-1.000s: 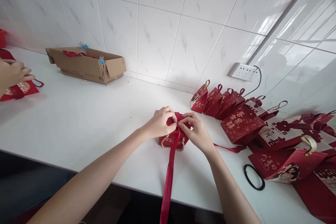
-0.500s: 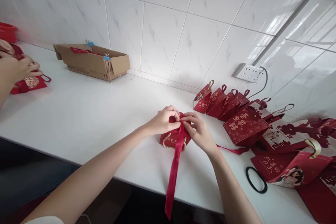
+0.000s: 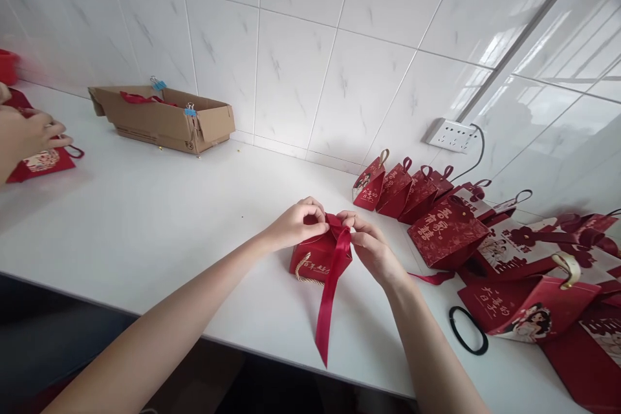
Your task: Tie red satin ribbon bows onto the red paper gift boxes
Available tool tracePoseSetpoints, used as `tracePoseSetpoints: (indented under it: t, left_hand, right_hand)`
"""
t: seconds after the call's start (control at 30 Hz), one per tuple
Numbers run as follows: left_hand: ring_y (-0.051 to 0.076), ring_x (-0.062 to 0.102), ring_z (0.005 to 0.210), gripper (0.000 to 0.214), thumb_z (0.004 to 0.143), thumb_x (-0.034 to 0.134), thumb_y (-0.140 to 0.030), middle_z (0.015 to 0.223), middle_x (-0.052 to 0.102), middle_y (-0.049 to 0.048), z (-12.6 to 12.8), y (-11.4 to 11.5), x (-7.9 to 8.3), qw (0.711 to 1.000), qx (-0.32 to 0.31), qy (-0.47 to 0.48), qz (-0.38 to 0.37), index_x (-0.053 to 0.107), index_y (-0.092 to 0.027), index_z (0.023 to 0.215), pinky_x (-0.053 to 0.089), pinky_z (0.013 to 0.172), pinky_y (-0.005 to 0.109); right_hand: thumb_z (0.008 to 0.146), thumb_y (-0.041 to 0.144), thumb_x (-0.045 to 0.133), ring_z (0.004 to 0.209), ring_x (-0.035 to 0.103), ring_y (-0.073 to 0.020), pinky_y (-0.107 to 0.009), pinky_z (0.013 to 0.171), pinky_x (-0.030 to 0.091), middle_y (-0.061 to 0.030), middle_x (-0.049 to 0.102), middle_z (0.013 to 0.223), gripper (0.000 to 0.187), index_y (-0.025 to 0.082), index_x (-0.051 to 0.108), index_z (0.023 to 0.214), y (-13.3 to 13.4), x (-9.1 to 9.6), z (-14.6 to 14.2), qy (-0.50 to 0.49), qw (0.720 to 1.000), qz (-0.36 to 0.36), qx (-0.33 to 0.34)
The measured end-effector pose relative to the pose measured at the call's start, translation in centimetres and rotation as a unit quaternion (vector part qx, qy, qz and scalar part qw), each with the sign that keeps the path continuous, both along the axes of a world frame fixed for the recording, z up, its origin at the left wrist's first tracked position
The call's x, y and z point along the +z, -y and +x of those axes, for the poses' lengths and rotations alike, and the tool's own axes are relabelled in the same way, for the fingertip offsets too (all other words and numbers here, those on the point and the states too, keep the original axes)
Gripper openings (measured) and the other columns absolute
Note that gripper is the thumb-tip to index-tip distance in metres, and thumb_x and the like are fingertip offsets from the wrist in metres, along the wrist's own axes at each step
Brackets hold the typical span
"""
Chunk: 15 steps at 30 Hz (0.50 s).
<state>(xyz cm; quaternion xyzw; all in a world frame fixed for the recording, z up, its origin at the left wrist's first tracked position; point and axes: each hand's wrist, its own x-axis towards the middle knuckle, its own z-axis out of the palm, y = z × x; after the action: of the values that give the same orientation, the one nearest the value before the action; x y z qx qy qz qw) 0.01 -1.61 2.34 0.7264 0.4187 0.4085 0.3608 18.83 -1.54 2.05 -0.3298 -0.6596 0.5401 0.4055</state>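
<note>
A small red gift box (image 3: 310, 259) with gold lettering and a gold rope handle stands on the white table in front of me. Across its top runs a red ribbon (image 3: 332, 291), one end hanging down the front past the table edge and another trailing off to the right. At the box's upper left, my left hand (image 3: 306, 220) is closed, thumb and fingers pinching the ribbon near the top. My right hand (image 3: 366, 239) pinches the ribbon at the upper right. The part between the fingertips is mostly hidden.
A cardboard box (image 3: 165, 119) with blue binder clips and red ribbon inside stands by the wall. Several red gift boxes (image 3: 446, 233) crowd the right side, near a black ring (image 3: 468, 330). At far left, another person's hands (image 3: 29, 136) handle a red bag (image 3: 43, 165).
My hands have drawn slightly apart, the right one moving right with the ribbon. More of the box's top and front shows, and the hanging ribbon end has risen. The view has shifted slightly.
</note>
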Motion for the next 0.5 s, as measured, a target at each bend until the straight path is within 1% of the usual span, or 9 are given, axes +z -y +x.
tracePoseSetpoints:
  t: [0.1, 0.2, 0.3, 0.37, 0.43, 0.5]
  left_hand:
    - [0.019, 0.051, 0.093, 0.013, 0.072, 0.055, -0.028, 0.091, 0.053, 0.0018, 0.0, 0.2, 0.1, 0.999, 0.0, -0.037, 0.006, 0.051, -0.019, 0.063, 0.041, 0.081, 0.032]
    - [0.018, 0.051, 0.091, 0.021, 0.071, 0.055, -0.027, 0.087, 0.052, 0.0008, 0.1, 0.4, 0.0, 0.998, -0.003, -0.059, 0.018, 0.044, -0.018, 0.056, 0.042, 0.076, 0.031]
    - [0.016, 0.053, 0.082, 0.024, 0.073, 0.051, -0.023, 0.08, 0.051, 0.0, 0.3, 0.5, -0.1, 0.998, 0.022, -0.044, 0.034, 0.038, -0.018, 0.053, 0.043, 0.071, 0.029]
    - [0.014, 0.053, 0.076, 0.016, 0.073, 0.05, -0.021, 0.079, 0.051, -0.0008, 0.4, 0.5, -0.2, 0.997, 0.051, -0.027, 0.045, 0.043, -0.019, 0.058, 0.044, 0.07, 0.028]
    - [0.013, 0.054, 0.075, 0.003, 0.071, 0.052, -0.02, 0.083, 0.052, -0.0006, 0.4, 0.5, -0.3, 0.996, 0.071, -0.021, 0.059, 0.05, -0.02, 0.069, 0.045, 0.071, 0.028]
    - [0.013, 0.055, 0.076, 0.007, 0.071, 0.053, -0.02, 0.089, 0.053, 0.0003, 0.5, 0.5, -0.2, 0.994, 0.081, -0.016, 0.074, 0.054, -0.021, 0.078, 0.047, 0.071, 0.027]
  right_hand:
    - [0.064, 0.023, 0.058, 0.082, 0.053, -0.0174, -0.029, 0.067, 0.044, -0.0029, 0.05, 0.108, 0.01, 0.019, 0.049, 0.065, 0.0, 0.0, -0.1, -0.031, 0.999, -0.031, 0.017]
    - [0.063, 0.021, 0.065, 0.076, 0.052, -0.0142, -0.027, 0.064, 0.042, -0.0014, 0.051, 0.102, 0.019, 0.019, 0.046, 0.063, 0.3, -0.2, -0.6, -0.052, 0.998, -0.032, -0.007]
    - [0.067, 0.027, 0.066, 0.072, 0.052, -0.013, -0.025, 0.061, 0.042, -0.0001, 0.054, 0.092, 0.022, 0.02, 0.045, 0.065, 0.5, -0.3, -1.1, -0.053, 0.998, -0.029, -0.037]
    - [0.07, 0.032, 0.065, 0.067, 0.051, -0.0123, -0.025, 0.058, 0.042, 0.0002, 0.055, 0.086, 0.023, 0.02, 0.046, 0.067, 0.6, -0.3, -1.3, -0.038, 0.998, -0.027, -0.048]
    - [0.07, 0.034, 0.065, 0.067, 0.052, -0.0128, -0.026, 0.06, 0.044, -0.0002, 0.055, 0.083, 0.022, 0.02, 0.049, 0.068, 0.6, -0.3, -1.3, -0.03, 0.998, -0.003, -0.051]
    - [0.071, 0.034, 0.066, 0.072, 0.053, -0.014, -0.027, 0.065, 0.045, -0.001, 0.056, 0.084, 0.019, 0.02, 0.053, 0.07, 0.5, -0.4, -1.4, -0.022, 0.998, 0.037, -0.047]
